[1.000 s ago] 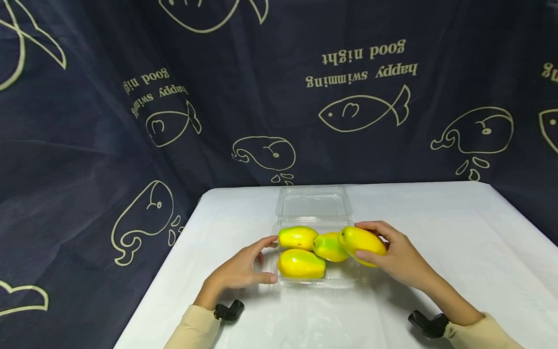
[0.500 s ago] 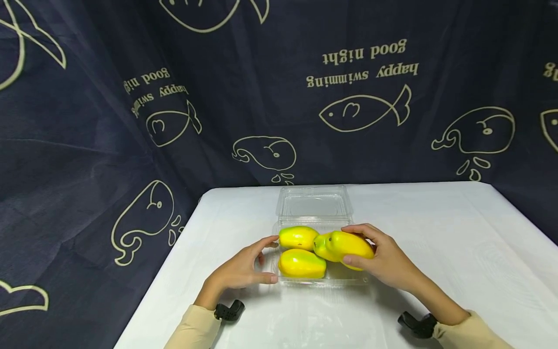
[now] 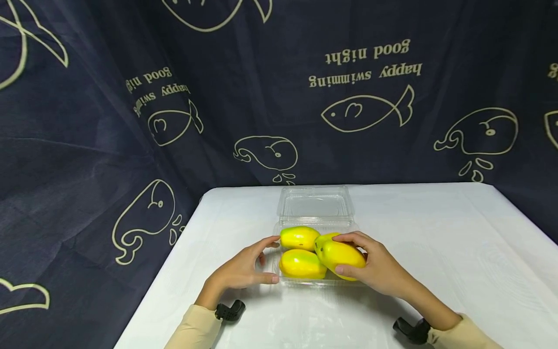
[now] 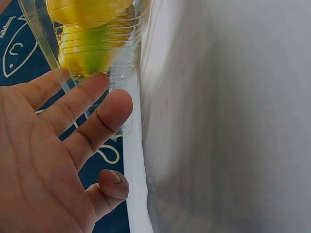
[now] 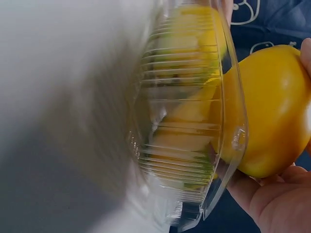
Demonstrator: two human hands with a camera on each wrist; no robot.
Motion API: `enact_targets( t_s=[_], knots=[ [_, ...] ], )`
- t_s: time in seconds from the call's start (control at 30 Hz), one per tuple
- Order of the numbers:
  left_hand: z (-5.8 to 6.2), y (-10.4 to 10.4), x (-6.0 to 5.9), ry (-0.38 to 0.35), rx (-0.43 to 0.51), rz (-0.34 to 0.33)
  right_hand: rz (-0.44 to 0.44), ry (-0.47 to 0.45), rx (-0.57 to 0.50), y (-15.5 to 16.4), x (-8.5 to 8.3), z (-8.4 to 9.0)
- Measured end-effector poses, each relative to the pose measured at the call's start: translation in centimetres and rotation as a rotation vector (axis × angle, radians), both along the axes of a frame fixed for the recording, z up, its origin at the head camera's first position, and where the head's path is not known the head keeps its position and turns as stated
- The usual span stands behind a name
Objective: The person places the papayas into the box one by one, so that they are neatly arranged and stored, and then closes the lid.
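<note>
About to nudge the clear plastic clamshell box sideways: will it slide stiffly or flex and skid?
The clamshell box looks thin and ribbed, so it probably flexes under a push. The left hand braces its side, suggesting it skids easily on the smooth white tablecloth. Its open lid may flap.

Right hand (image 3: 378,267) and its held fruit (image 3: 341,252) hide most of the far-right fruit (image 3: 327,237); in the wrist views, tray (image 5: 194,121) walls blur the fruit, with frame edges cropping both hands.
</note>
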State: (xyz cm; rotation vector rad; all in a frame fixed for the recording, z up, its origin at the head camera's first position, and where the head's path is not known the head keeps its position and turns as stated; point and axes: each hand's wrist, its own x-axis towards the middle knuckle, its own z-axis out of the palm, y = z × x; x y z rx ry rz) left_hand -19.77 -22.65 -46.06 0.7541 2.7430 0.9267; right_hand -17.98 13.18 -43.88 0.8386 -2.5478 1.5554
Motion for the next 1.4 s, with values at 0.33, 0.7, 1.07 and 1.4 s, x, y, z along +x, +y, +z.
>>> enact_targets(
  t_s=[0.33, 0.7, 1.07, 1.4],
  knots=[
    [0.0, 0.1, 0.0, -0.004, 0.007, -0.003, -0.022, 0.012, 0.004, -0.2, -0.2, -0.4],
    [-0.1, 0.2, 0.0, -0.009, 0.014, -0.001, -0.067, 0.069, 0.022, -0.6, 0.1, -1.0],
    [0.0, 0.2, 0.0, -0.005, 0.010, -0.001, -0.131, 0.148, 0.080, -1.0, 0.5, -1.5],
    [0.0, 0.2, -0.1, 0.002, 0.008, 0.005, -0.214, 0.206, 0.093, -1.5, 0.4, -2.2]
  ],
)
